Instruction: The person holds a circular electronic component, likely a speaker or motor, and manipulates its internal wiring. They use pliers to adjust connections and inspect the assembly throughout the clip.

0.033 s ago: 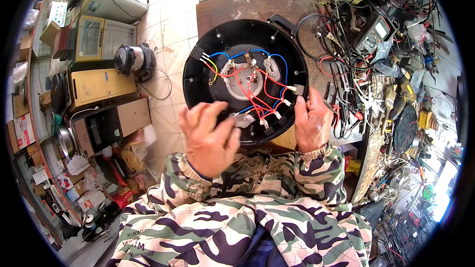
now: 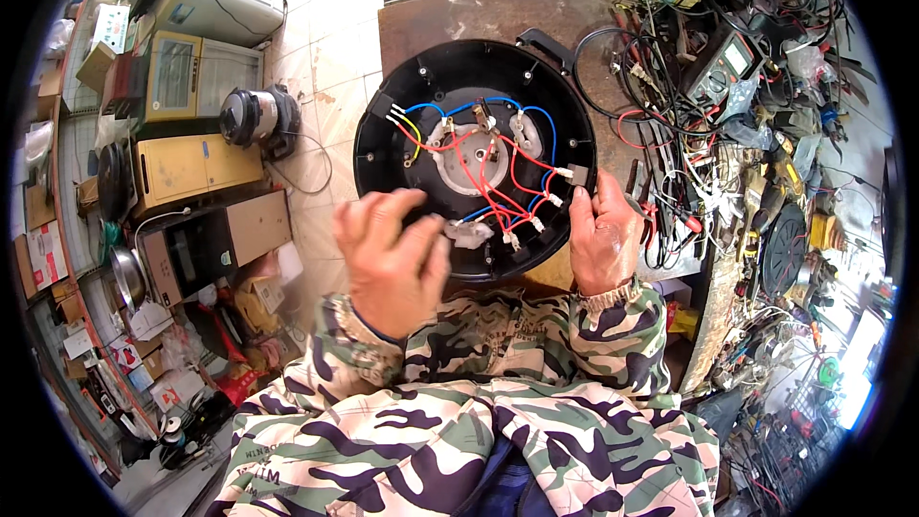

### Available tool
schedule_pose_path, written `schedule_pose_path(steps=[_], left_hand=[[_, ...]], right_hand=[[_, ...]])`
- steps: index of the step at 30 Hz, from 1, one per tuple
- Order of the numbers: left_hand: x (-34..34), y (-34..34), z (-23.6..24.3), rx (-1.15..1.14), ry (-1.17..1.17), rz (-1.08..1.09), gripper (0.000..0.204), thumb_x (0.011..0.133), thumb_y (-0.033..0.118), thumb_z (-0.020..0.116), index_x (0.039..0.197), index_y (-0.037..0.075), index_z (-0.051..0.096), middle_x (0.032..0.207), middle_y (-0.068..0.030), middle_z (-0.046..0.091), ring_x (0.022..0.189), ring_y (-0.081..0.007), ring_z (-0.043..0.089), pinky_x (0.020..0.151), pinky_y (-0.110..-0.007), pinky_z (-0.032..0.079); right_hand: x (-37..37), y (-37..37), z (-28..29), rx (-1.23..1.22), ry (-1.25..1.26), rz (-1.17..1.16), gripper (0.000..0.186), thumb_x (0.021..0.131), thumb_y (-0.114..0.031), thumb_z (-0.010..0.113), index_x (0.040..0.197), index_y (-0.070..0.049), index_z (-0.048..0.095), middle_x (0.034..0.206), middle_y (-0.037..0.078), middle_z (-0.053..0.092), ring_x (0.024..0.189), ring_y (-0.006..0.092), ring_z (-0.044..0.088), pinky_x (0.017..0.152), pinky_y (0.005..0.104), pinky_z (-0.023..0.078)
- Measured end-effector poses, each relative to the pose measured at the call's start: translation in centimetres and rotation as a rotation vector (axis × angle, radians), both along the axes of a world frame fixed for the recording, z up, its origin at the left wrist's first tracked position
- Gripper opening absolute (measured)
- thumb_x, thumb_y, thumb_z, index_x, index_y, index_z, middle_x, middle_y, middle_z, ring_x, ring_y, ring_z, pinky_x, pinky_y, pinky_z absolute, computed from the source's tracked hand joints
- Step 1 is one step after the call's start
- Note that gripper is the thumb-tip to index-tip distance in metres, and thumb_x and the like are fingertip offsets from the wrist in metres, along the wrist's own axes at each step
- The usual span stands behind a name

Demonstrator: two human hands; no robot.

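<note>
A round black appliance housing [image 2: 388, 172] sits before me on the bench, its wired inside facing up. Red wires [image 2: 517, 172] with pale plug ends, blue wires [image 2: 550, 129] and a yellow one cross it around a round metal centre disc [image 2: 479, 161]. White filler-like lumps surround the disc, and another whitish lump [image 2: 469, 235] lies at the near side. My right hand [image 2: 605, 239] grips the housing's right rim, its fingers partly hidden. By the near left rim, my left hand [image 2: 392, 263] is raised with fingers curved and apart, nothing seen in it; it is slightly blurred.
The brown bench top [image 2: 431, 24] shows beyond the housing. Tangled cables and a multimeter [image 2: 723, 67] crowd the right, with test leads and a red-handled tool [image 2: 691, 223] close to my right hand. A cooker [image 2: 254, 118] stands on the floor at left, near cabinets.
My left hand has drawn a little to the left, away from the whitish lump. My right hand and the housing stay in place.
</note>
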State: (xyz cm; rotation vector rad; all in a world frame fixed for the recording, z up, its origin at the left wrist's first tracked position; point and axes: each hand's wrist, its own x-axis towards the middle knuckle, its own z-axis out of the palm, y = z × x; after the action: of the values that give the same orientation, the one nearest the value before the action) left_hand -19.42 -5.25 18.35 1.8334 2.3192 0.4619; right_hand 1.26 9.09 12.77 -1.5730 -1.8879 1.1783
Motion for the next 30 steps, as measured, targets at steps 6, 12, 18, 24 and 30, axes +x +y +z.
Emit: schedule_pose_path(steps=[6,12,18,24,30], left_hand=[[-6.7,1.9,-3.0,0.242,-0.152,0.297,0.07,0.096,0.021,0.072,0.155,-0.007,0.047,0.15,-0.0298,0.055,0.138,-0.0455,0.053,0.121,-0.051,0.037],[-9.4,4.0,-7.9,0.216,-0.944,0.346,0.055,0.115,0.031,0.05,0.155,-0.007,0.049,0.149,-0.0182,0.062,0.139,-0.0226,0.056,0.119,-0.033,0.039],[-9.2,4.4,-8.3,0.207,-0.91,0.373,0.049,0.116,0.029,0.047,0.153,-0.004,0.054,0.145,-0.0169,0.065,0.137,-0.0216,0.058,0.118,-0.033,0.04],[-8.7,4.3,-7.4,0.201,-0.836,0.403,0.05,0.116,0.029,0.047,0.151,-0.004,0.055,0.148,-0.0209,0.064,0.142,-0.028,0.057,0.121,-0.036,0.039],[-8.2,4.4,-7.2,0.209,-0.82,0.437,0.048,0.115,0.028,0.047,0.149,-0.005,0.057,0.148,-0.0236,0.063,0.142,-0.0325,0.057,0.121,-0.04,0.04]], right_hand=[[0.1,0.4,0.9,-0.046,-0.164,0.041,0.036,0.101,-0.016,0.067,0.133,0.0,0.065,0.096,0.028,0.074,0.087,0.0474,0.073,0.074,0.0499,0.057],[-0.8,4.5,0.6,0.358,-0.198,0.132,0.063,0.108,-0.045,0.06,0.144,0.007,0.057,0.135,0.029,0.066,0.126,0.0466,0.061,0.108,0.051,0.047],[-3.1,7.5,-2.1,0.347,-0.017,0.208,0.04,0.11,-0.028,0.06,0.139,-0.002,0.067,0.138,0.023,0.067,0.131,0.042,0.06,0.115,0.0471,0.045],[-3.3,7.3,-2.9,0.291,0.041,0.175,0.031,0.109,-0.018,0.059,0.134,-0.003,0.07,0.14,0.019,0.068,0.133,0.038,0.06,0.118,0.0463,0.043],[-3.3,7.1,-3.1,0.267,0.031,0.162,0.03,0.11,-0.015,0.058,0.134,-0.003,0.07,0.142,0.018,0.067,0.135,0.0365,0.059,0.119,0.0453,0.042]])
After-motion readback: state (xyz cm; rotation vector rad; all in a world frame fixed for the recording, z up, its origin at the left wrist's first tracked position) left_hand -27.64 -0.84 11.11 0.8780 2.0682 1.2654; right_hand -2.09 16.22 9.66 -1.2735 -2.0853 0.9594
